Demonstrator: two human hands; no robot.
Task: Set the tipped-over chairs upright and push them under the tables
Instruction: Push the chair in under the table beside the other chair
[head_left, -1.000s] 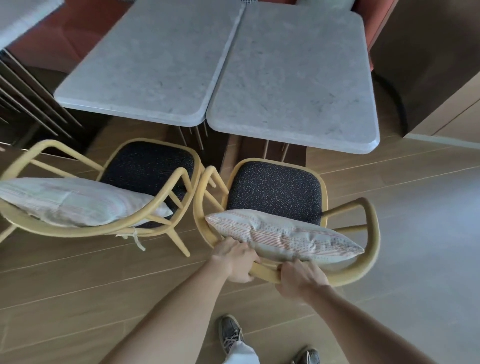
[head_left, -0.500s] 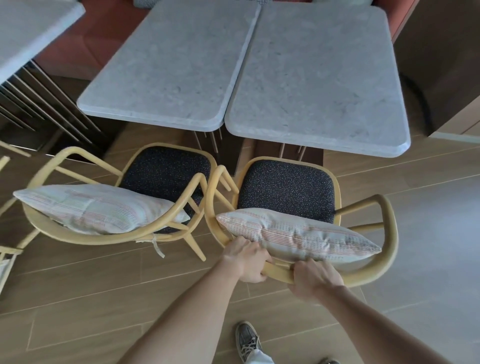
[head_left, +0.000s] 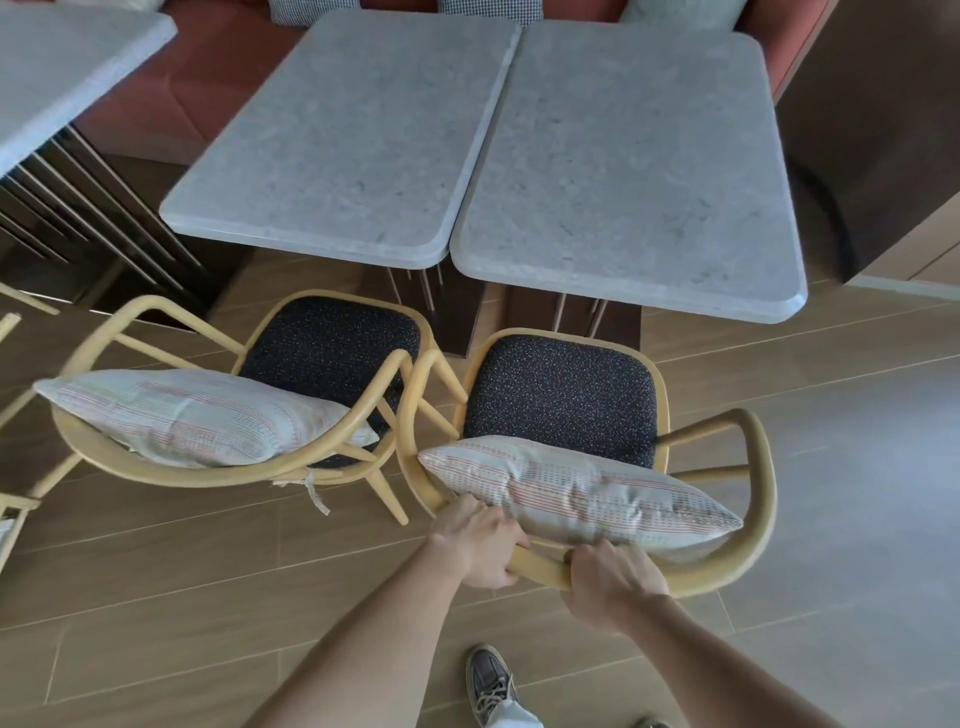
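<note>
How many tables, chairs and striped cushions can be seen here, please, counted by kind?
Tables: 3, two pushed together and one at the left edge.
Chairs in full view: 2.
Striped cushions: 2.
Total: 7.

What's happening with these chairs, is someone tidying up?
Yes. A person has both hands, left hand and right hand, wrapped around the back rail of the right chair. It stands upright facing the right table, its seat not yet under the top. The left chair beside it is upright too, also not tucked in. Each carries a striped cushion.
</note>
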